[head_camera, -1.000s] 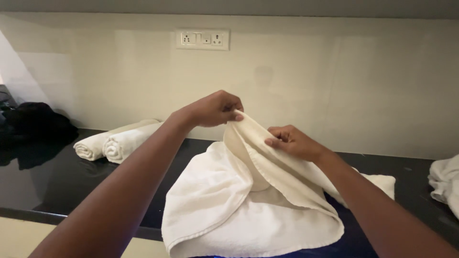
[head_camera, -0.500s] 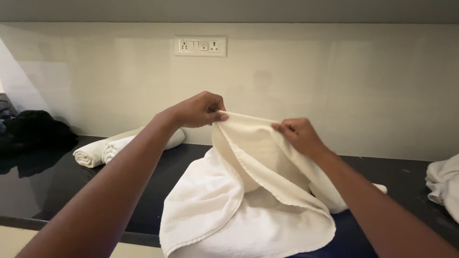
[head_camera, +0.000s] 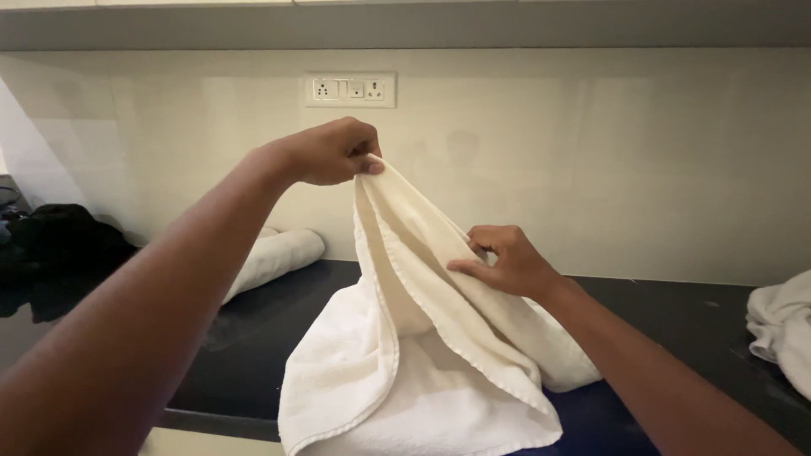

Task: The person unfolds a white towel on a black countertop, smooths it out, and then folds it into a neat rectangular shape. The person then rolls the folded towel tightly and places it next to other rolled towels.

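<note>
A large white towel [head_camera: 405,355] is lifted off the black counter [head_camera: 253,338], its lower part draped over the counter's front edge. My left hand [head_camera: 329,152] pinches the towel's corner high up in front of the wall. Lower and to the right, my right hand [head_camera: 498,262] grips the towel's hemmed edge, fingers closed on the cloth. The towel hangs in a cone between the two hands.
Rolled white towels [head_camera: 274,257] lie at the back left, partly behind my left arm. A dark cloth pile [head_camera: 59,241] sits far left. A crumpled white towel [head_camera: 781,329] lies at the right edge. A socket plate [head_camera: 350,89] is on the wall.
My left hand has risen with the towel's corner. My right hand has slid down along the towel's edge, so the cloth now hangs steeper between them.
</note>
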